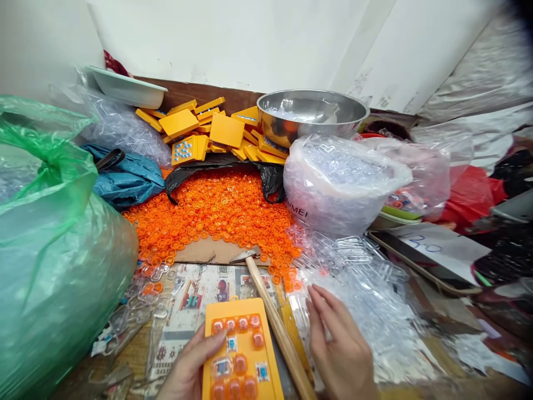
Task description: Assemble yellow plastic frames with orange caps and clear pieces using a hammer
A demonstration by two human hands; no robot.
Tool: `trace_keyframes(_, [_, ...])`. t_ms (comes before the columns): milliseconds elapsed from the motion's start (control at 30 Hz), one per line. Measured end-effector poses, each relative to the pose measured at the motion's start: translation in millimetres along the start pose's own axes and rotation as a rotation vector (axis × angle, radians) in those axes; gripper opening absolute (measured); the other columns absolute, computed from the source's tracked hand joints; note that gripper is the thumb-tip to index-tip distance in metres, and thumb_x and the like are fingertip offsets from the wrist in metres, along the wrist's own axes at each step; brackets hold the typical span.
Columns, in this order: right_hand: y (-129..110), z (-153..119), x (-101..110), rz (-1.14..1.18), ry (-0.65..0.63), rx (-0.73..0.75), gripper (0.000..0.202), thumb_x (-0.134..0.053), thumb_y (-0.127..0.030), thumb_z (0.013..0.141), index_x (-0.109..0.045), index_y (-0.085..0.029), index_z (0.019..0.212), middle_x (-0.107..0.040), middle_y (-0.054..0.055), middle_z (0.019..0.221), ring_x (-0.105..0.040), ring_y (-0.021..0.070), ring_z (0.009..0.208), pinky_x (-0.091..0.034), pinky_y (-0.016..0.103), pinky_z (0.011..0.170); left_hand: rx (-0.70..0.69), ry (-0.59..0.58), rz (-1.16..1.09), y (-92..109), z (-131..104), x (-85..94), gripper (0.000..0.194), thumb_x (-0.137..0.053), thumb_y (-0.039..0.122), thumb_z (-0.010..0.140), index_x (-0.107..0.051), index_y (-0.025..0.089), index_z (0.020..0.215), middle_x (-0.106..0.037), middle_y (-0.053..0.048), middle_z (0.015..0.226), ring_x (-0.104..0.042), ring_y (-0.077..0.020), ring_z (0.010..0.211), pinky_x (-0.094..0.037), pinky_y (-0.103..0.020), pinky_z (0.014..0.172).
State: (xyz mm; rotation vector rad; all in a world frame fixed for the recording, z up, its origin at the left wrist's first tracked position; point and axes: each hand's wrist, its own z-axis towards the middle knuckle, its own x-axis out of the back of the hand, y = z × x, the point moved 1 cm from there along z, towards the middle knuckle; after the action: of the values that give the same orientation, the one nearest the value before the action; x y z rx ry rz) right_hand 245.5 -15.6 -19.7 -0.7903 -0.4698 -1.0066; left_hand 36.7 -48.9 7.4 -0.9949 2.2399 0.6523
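Observation:
My left hand is closed around a flat yellow plastic block at the bottom centre, its thumb on the top face. Orange translucent caps sit on much of that face. Small blue-and-white pieces show in some spots, and a clear cover lies over one. My right hand is to the right, fingers stretched out at the edge of the clear plastic pieces; I see nothing held in it. Between the hands lies a hammer with a wooden handle.
Loose orange caps form a large heap behind. Yellow blocks are piled beyond, beside a steel bowl. A white bag of clear pieces, a phone and a bulging green bag flank the work area.

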Motion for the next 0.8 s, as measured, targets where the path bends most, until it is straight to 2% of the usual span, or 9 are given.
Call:
trace_keyframes(67, [-12, 4, 12, 0.104, -0.054, -0.03, 0.021, -0.053, -0.021, 0.092, -0.065, -0.017, 0.11, -0.068, 0.01, 0.101, -0.069, 0.018, 0.09, -0.059, 0.026, 0.074, 0.016, -0.057, -0.017, -2, 3, 1.1, 0.066, -0.07, 0.02, 0.08, -0.042, 0.017, 0.14, -0.073, -0.014, 0.112, -0.066, -0.0352, 0.108, -0.048, -0.047, 0.097])
trace_keyframes(133, [-28, 6, 20, 0.315, -0.225, -0.007, 0.021, -0.057, -0.018, 0.091, -0.063, -0.025, 0.109, -0.069, 0.003, 0.098, -0.069, 0.0124, 0.087, -0.058, 0.018, 0.073, 0.03, -0.137, -0.026, -4, 6, 0.9, 0.065, -0.073, 0.03, 0.078, -0.047, 0.018, 0.137, -0.072, -0.013, 0.114, -0.065, -0.0356, 0.111, -0.046, -0.048, 0.1])
trace_keyframes(233, [-50, 6, 19, 0.617, -0.388, 0.098, 0.032, -0.058, -0.006, 0.087, -0.061, -0.026, 0.111, -0.07, 0.0, 0.1, -0.068, 0.0106, 0.092, -0.057, 0.017, 0.079, 0.013, -0.223, 0.036, -7, 8, 0.8, 0.065, -0.075, 0.041, 0.075, -0.054, 0.017, 0.132, -0.071, -0.012, 0.116, -0.063, -0.0348, 0.114, -0.041, -0.046, 0.105])
trace_keyframes(400, [-56, 1, 11, 0.62, -0.353, 0.263, 0.039, -0.056, 0.003, 0.081, -0.061, -0.02, 0.112, -0.071, 0.004, 0.099, -0.064, 0.0133, 0.09, -0.057, 0.024, 0.079, -0.164, -0.236, 0.127, -13, 11, 2.2, 0.06, -0.078, 0.032, 0.075, -0.056, 0.021, 0.129, -0.069, -0.01, 0.121, -0.058, -0.03, 0.122, -0.034, -0.042, 0.111])
trace_keyframes(500, [-53, -4, 11, 0.518, -0.307, 0.29, 0.042, -0.06, 0.002, 0.078, -0.062, -0.025, 0.111, -0.071, 0.001, 0.098, -0.061, 0.0152, 0.088, -0.055, 0.028, 0.08, -0.187, -0.263, 0.132, -16, 11, 1.4, 0.061, -0.077, 0.03, 0.076, -0.053, 0.022, 0.131, -0.069, -0.011, 0.121, -0.057, -0.0305, 0.122, -0.036, -0.043, 0.11])
trace_keyframes(600, [-51, -10, 11, 0.397, -0.207, 0.058, 0.031, -0.066, -0.012, 0.08, -0.066, -0.033, 0.102, -0.062, 0.002, 0.106, -0.059, 0.0183, 0.097, -0.055, 0.031, 0.082, -0.189, -0.243, 0.124, -19, 9, -0.2, 0.062, -0.076, 0.032, 0.076, -0.052, 0.022, 0.132, -0.07, -0.012, 0.119, -0.058, -0.0315, 0.121, -0.038, -0.044, 0.108])
trace_keyframes(667, [-52, -14, 9, 0.431, -0.175, -0.196, 0.036, -0.072, -0.027, 0.078, -0.062, -0.033, 0.112, -0.053, 0.006, 0.122, -0.058, 0.0226, 0.11, -0.055, 0.035, 0.087, -0.206, -0.203, 0.148, -21, 7, -1.5, 0.066, -0.078, 0.035, 0.074, -0.051, 0.022, 0.132, -0.07, -0.012, 0.12, -0.058, -0.0328, 0.121, -0.039, -0.044, 0.107])
trace_keyframes(733, [-55, -15, 6, 0.675, -0.261, -0.462, 0.058, -0.071, -0.037, 0.078, -0.049, -0.032, 0.131, -0.048, 0.011, 0.135, -0.057, 0.0262, 0.119, -0.054, 0.039, 0.092, -0.242, -0.159, 0.206, -22, 4, -2.5, 0.07, -0.081, 0.039, 0.07, -0.052, 0.021, 0.131, -0.07, -0.013, 0.12, -0.058, -0.0341, 0.12, -0.041, -0.044, 0.106])
trace_keyframes(800, [-61, -16, 3, 0.981, -0.373, -0.679, 0.068, -0.069, -0.037, 0.08, -0.039, -0.031, 0.14, -0.048, 0.011, 0.143, -0.055, 0.026, 0.124, -0.051, 0.04, 0.097, -0.294, -0.119, 0.277, -22, 2, -2.8, 0.072, -0.081, 0.042, 0.068, -0.053, 0.02, 0.13, -0.07, -0.013, 0.118, -0.058, -0.0349, 0.12, -0.043, -0.043, 0.104])
